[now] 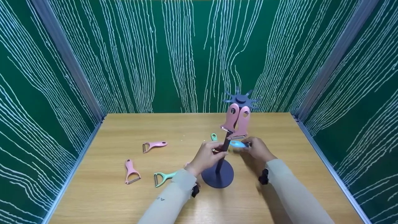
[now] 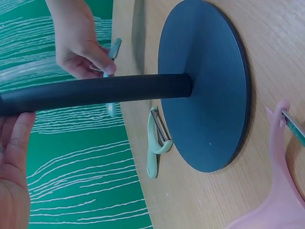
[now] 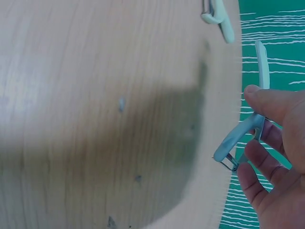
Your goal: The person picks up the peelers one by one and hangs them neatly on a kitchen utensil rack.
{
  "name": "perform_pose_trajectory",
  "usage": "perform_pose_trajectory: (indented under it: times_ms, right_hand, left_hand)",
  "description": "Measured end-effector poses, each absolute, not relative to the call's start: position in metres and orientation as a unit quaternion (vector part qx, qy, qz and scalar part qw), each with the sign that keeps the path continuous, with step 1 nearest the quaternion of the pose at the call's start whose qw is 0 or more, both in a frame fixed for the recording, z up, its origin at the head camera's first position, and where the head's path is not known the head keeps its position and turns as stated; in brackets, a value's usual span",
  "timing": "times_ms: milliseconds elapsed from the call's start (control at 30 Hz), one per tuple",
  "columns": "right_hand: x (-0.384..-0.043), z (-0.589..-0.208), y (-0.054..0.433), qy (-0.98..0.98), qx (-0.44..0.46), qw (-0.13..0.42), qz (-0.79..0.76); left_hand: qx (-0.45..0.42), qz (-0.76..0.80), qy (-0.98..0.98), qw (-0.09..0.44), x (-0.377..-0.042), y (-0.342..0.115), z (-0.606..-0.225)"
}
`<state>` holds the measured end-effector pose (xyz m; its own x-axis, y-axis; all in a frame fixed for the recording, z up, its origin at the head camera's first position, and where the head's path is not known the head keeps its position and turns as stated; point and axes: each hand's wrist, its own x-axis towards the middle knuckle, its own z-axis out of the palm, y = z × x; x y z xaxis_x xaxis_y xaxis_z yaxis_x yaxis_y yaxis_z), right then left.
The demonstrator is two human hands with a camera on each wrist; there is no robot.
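Observation:
A dark stand has a round base [image 1: 217, 182], an upright pole [image 1: 227, 144] and a ring of hooks [image 1: 241, 99] on top. Two pink peelers, one on the left [image 1: 231, 118] and one on the right [image 1: 243, 123], hang from its near hooks, blades down. My left hand [image 1: 205, 157] grips the pole partway up, thumb and fingers on either side. To the right of the pole, my right hand [image 1: 260, 150] pinches a light blue peeler [image 1: 238, 143] above the table, its holed handle end toward the pole. In the right wrist view, thumb and fingers hold this peeler [image 3: 236, 136] near its blade head.
Behind the base lies a green peeler [image 2: 152, 150]. On the left of the table lie two pink peelers, one farther back [image 1: 157, 144] and one nearer [image 1: 130, 169], plus a green one [image 1: 163, 178] partly under my left sleeve. Another pink peeler [image 2: 271, 191] lies near my left wrist. Green walls surround the table.

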<state>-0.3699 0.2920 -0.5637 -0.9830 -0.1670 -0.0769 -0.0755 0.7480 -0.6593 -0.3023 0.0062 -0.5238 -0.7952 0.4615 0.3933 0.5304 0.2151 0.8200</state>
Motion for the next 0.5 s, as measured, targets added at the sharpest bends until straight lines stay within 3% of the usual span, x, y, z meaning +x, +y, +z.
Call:
perform_pose_trajectory:
  times_ms: [200,500]
  right_hand:
    - [-0.362,-0.557,0.294,0.928,-0.080,0.024,-0.362]
    - [-0.351,-0.543,0.295,0.926,-0.058,0.014,-0.372]
  left_hand:
    - [-0.325,-0.534,-0.780,0.040,-0.302,0.006,-0.525]
    - [-0.322,-0.537,-0.779,0.042,-0.302,0.007,-0.526]
